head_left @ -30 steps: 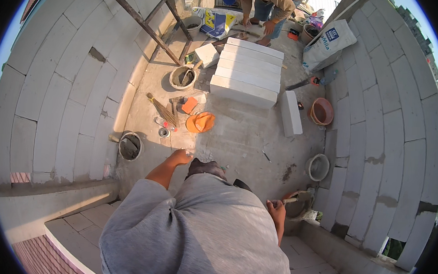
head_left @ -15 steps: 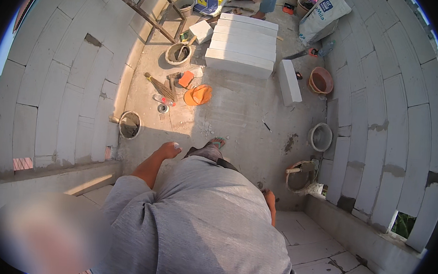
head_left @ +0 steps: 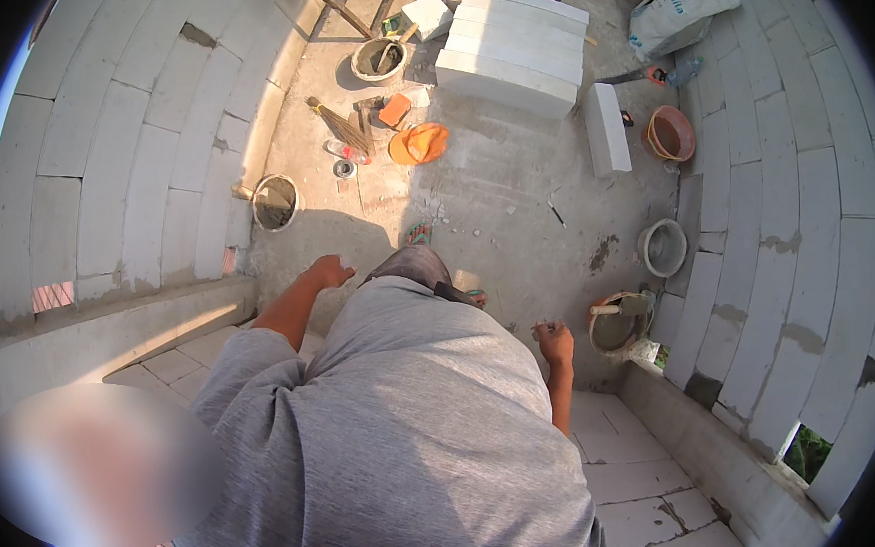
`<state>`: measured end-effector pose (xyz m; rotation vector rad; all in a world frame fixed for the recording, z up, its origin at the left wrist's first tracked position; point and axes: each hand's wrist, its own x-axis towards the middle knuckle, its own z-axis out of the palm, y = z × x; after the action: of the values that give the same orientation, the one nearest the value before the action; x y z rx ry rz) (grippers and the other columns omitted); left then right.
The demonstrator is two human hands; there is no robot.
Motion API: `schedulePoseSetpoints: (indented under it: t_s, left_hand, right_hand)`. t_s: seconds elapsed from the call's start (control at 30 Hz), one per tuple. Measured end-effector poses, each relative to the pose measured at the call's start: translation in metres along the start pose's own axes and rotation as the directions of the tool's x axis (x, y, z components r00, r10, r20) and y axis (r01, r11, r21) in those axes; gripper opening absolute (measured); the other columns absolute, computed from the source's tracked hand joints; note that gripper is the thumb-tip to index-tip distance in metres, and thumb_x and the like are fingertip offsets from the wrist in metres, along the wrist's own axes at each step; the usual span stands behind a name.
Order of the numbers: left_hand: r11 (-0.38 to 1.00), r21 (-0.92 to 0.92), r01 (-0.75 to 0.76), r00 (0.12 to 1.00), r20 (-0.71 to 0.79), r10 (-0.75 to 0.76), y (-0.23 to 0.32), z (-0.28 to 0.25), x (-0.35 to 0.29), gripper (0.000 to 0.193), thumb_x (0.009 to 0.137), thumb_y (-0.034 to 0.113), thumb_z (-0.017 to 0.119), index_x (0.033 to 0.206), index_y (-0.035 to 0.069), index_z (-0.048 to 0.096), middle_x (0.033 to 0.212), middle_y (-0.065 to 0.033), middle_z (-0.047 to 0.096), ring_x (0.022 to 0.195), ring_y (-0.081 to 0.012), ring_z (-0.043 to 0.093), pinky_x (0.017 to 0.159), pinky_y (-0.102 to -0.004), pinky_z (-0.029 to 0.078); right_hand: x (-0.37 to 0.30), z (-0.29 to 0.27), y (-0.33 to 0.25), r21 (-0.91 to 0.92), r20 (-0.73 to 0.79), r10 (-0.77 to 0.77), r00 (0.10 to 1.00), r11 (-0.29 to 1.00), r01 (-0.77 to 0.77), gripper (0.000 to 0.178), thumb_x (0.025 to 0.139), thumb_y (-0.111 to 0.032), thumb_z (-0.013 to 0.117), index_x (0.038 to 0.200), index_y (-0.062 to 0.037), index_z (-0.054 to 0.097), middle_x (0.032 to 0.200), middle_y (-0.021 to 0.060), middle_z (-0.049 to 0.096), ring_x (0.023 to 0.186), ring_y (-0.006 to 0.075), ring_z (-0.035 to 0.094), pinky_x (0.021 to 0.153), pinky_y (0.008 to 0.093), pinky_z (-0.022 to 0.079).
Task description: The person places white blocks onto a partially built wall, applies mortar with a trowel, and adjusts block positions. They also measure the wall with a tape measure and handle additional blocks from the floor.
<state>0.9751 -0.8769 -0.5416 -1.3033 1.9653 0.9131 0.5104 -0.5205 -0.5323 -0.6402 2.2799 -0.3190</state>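
Observation:
My left hand (head_left: 330, 271) hangs at my left side over the concrete floor, its fingers curled together. A pale spot shows at its fingertips; whether it is a held thing I cannot make out. On the other side my right hand (head_left: 555, 342) is held low, fingers loosely bent and a little apart, with nothing visible in them. Nearest to it is a mortar bucket (head_left: 614, 332) with a wooden-handled trowel (head_left: 620, 307) lying across its top. Both hands are apart from every object around them.
Ahead lies a stack of white blocks (head_left: 511, 52), with a single block (head_left: 608, 130) to its right. Buckets (head_left: 276, 204) stand along both block walls. An orange cap (head_left: 419, 143), a whisk broom (head_left: 341, 127) and a bottle (head_left: 348, 152) lie on the left. A pen-like stick (head_left: 557, 214) lies ahead.
The view has shifted, so the stack and buckets sit higher and further right. My right hand has swung forward into fuller view. My forward foot has changed, and a second sandal shows.

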Motion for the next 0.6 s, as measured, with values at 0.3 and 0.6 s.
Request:
schedulePoseSetpoints:
  t_s: [0.3, 0.6]
  left_hand:
    - [0.916, -0.345, 0.203, 0.966, 0.223, -0.13, 0.01, -0.055, 0.058, 0.097, 0.093, 0.075, 0.05, 0.145, -0.007, 0.051, 0.146, -0.0309, 0.054, 0.138, -0.043, 0.051, 0.11, -0.0423, 0.046]
    - [0.939, -0.333, 0.084, 0.919, 0.391, 0.057, 0.015, -0.111, 0.066, 0.137, 0.073, 0.091, 0.06, 0.152, -0.017, 0.031, 0.159, -0.0357, 0.033, 0.146, -0.046, 0.041, 0.118, -0.0492, 0.036]
  right_hand:
    - [-0.002, 0.014, -0.057, -0.203, 0.088, 0.142, 0.986, 0.972, -0.122, 0.047, 0.086, -0.047, 0.071, 0.104, -0.0038, 0.073, 0.102, 0.0237, 0.075, 0.103, 0.0424, 0.07, 0.092, 0.0499, 0.054]
    - [0.084, 0.009, -0.243, -0.215, 0.076, -0.132, 0.988, 0.966, 0.146, 0.039, 0.087, -0.037, 0.072, 0.102, -0.0005, 0.071, 0.105, 0.024, 0.072, 0.1, 0.0414, 0.069, 0.089, 0.0476, 0.054]
